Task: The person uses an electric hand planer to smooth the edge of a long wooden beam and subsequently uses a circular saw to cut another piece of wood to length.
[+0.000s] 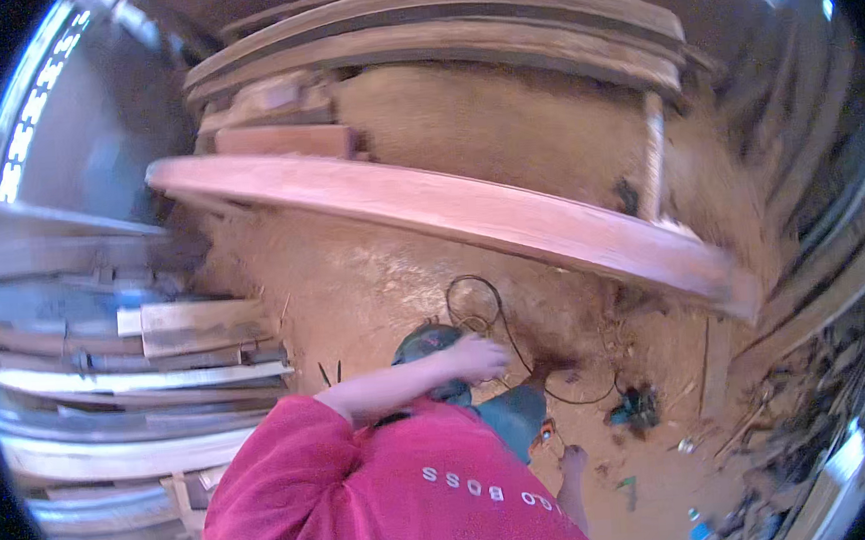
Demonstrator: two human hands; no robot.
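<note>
My left hand (pixel 479 357) reaches out from a red sleeve with its fingers curled on a round green power tool (pixel 424 343) held low over the sawdust-covered floor (pixel 353 276). A black cord (pixel 501 310) loops across the sawdust just beyond the tool. My red shirt (pixel 389 504) fills the lower middle of the view. My right hand is out of sight. A bare foot (pixel 571 461) shows below the tool.
A long reddish plank (pixel 428 205) spans the scene at an angle beyond the tool. More planks are stacked behind it (pixel 436 29) and at the left (pixel 196 327). A small dark green object (pixel 635 408) and wood scraps (pixel 764 417) lie on the floor at the right.
</note>
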